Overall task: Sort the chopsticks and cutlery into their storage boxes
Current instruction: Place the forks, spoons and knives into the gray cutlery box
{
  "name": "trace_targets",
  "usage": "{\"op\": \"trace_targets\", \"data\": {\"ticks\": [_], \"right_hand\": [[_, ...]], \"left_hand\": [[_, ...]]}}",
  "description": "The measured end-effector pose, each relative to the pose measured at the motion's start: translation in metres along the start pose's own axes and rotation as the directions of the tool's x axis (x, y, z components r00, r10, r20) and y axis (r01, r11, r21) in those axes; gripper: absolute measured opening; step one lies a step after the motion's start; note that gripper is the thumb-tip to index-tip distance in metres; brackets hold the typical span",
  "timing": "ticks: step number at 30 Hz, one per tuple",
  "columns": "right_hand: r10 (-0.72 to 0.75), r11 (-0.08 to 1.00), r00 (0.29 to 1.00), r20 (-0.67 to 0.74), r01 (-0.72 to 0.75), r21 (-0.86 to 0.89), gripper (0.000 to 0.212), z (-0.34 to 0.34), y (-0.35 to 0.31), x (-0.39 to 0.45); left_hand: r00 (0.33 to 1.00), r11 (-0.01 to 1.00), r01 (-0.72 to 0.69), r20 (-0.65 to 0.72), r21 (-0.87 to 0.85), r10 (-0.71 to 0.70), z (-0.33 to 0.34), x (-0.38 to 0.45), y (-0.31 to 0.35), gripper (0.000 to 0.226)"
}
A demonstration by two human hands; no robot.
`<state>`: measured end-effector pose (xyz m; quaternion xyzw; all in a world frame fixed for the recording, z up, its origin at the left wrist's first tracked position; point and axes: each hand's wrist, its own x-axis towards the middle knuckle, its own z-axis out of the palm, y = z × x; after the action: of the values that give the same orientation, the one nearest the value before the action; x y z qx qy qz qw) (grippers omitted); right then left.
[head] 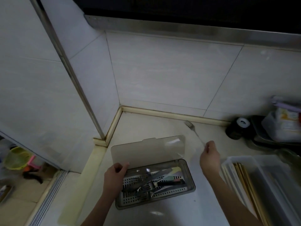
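Spanning the tiled corner, pale countertop.

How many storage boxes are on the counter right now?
2. The lidded cutlery box sits open between the hands; the chopstick box lies at the right edge, partly cut off, so more may be out of view.

A single wide-angle view, worn on the person's head, looks forward and steeply down over the pale stone tabletop into a corner of white wall tiles. It sits close: both forearms enter from the bottom edge, the left hand and right hand low in the centre. Straight lines bow toward the edges (the lens distorts), and beyond the left hand the floor shows.
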<state>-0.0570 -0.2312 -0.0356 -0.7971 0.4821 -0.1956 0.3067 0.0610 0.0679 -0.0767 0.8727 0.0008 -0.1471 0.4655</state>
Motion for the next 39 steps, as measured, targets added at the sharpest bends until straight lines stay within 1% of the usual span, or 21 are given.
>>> {"op": "trace_targets", "data": {"ticks": [2, 3, 5, 7, 10, 13, 14, 17, 18, 19, 22, 24, 25, 27, 28, 29, 31, 34, 36, 39], "right_hand": [[-0.015, 0.982, 0.994, -0.105, 0.034, 0.187, 0.013, -0.025, -0.006, -0.015], [-0.019, 0.961, 0.991, -0.129, 0.054, 0.272, 0.015, -0.037, -0.009, -0.023], [-0.058, 0.921, 0.990, -0.131, 0.104, 0.375, 0.016, -0.058, -0.013, -0.039], [-0.130, 0.901, 0.988, -0.079, 0.152, 0.407, 0.019, -0.070, -0.011, -0.052], [-0.252, 0.902, 0.961, 0.113, 0.191, 0.387, 0.022, -0.070, -0.004, -0.067], [-0.326, 0.925, 0.894, 0.308, 0.234, 0.299, 0.027, -0.055, -0.006, -0.084], [-0.356, 0.927, 0.868, 0.348, 0.278, 0.253, 0.028, -0.045, -0.007, -0.089], [-0.452, 0.886, 0.778, 0.437, 0.446, 0.123, 0.019, -0.019, -0.009, -0.099], [-0.465, 0.876, 0.763, 0.450, 0.471, 0.107, 0.020, -0.013, -0.007, -0.100], [-0.466, 0.876, 0.764, 0.447, 0.471, 0.107, 0.023, -0.010, -0.006, -0.100], [-0.413, 0.909, 0.833, 0.368, 0.401, 0.113, 0.031, -0.014, -0.003, -0.095], [-0.340, 0.940, 0.897, 0.281, 0.312, 0.141, 0.022, -0.023, -0.002, -0.090], [-0.304, 0.950, 0.922, 0.238, 0.276, 0.145, 0.023, -0.027, -0.001, -0.086], [-0.262, 0.960, 0.949, 0.177, 0.238, 0.145, 0.039, -0.032, 0.000, -0.076], [-0.249, 0.963, 0.952, 0.175, 0.224, 0.153, 0.046, -0.033, 0.000, -0.071], [-0.235, 0.964, 0.952, 0.197, 0.203, 0.170, 0.052, -0.033, -0.001, -0.065], [-0.183, 0.967, 0.940, 0.289, 0.120, 0.223, 0.058, -0.031, -0.005, -0.054], [-0.094, 0.957, 0.914, 0.394, -0.026, 0.289, 0.053, -0.029, -0.009, -0.042], [-0.056, 0.960, 0.914, 0.403, -0.062, 0.273, 0.048, -0.030, -0.008, -0.039], [-0.018, 0.980, 0.912, 0.411, -0.066, 0.190, 0.047, -0.034, 0.009, -0.041]], "left_hand": [[1.000, 1.000, -0.013, -0.005, -0.007, 0.013, 0.000, -0.001, 0.004, 0.046], [1.000, 1.000, -0.021, -0.008, -0.010, 0.021, 0.000, -0.001, 0.006, 0.046], [1.000, 0.999, -0.030, -0.002, -0.025, 0.030, 0.001, 0.000, 0.008, 0.047], [0.999, 0.999, -0.035, 0.008, -0.030, 0.035, 0.002, 0.001, 0.006, 0.047], [0.999, 0.998, -0.037, 0.009, -0.046, 0.037, 0.002, 0.003, 0.004, 0.047], [0.998, 0.997, -0.057, 0.008, -0.054, 0.058, 0.003, 0.004, 0.003, 0.047], [0.998, 0.997, -0.061, 0.007, -0.049, 0.061, 0.003, 0.004, 0.003, 0.048], [0.998, 0.997, -0.063, 0.016, -0.047, 0.064, 0.002, 0.003, 0.002, 0.051], [0.998, 0.997, -0.065, 0.017, -0.052, 0.066, 0.002, 0.003, 0.001, 0.052], [0.998, 0.996, -0.067, 0.018, -0.051, 0.068, 0.002, 0.003, 0.001, 0.053], [0.997, 0.996, -0.076, 0.016, -0.042, 0.077, 0.002, 0.004, 0.001, 0.051], [0.997, 0.996, -0.076, 0.017, -0.038, 0.077, 0.002, 0.005, 0.002, 0.048], [0.997, 0.996, -0.078, 0.018, -0.034, 0.079, 0.002, 0.005, 0.003, 0.048], [0.996, 0.996, -0.087, 0.032, -0.027, 0.088, 0.003, 0.007, 0.005, 0.048], [0.995, 0.996, -0.087, 0.050, -0.025, 0.089, 0.004, 0.009, 0.008, 0.048], [0.994, 0.996, -0.082, 0.075, -0.022, 0.084, 0.005, 0.012, 0.011, 0.049], [0.988, 0.997, -0.078, 0.135, 0.000, 0.078, 0.008, 0.019, 0.020, 0.049], [0.973, 0.995, -0.097, 0.214, 0.025, 0.090, 0.020, 0.024, 0.036, 0.043], [0.968, 0.995, -0.094, 0.236, 0.022, 0.086, 0.029, 0.022, 0.043, 0.039], [0.973, 0.998, -0.056, 0.223, 0.000, 0.055, 0.036, 0.017, 0.044, 0.038]]}}
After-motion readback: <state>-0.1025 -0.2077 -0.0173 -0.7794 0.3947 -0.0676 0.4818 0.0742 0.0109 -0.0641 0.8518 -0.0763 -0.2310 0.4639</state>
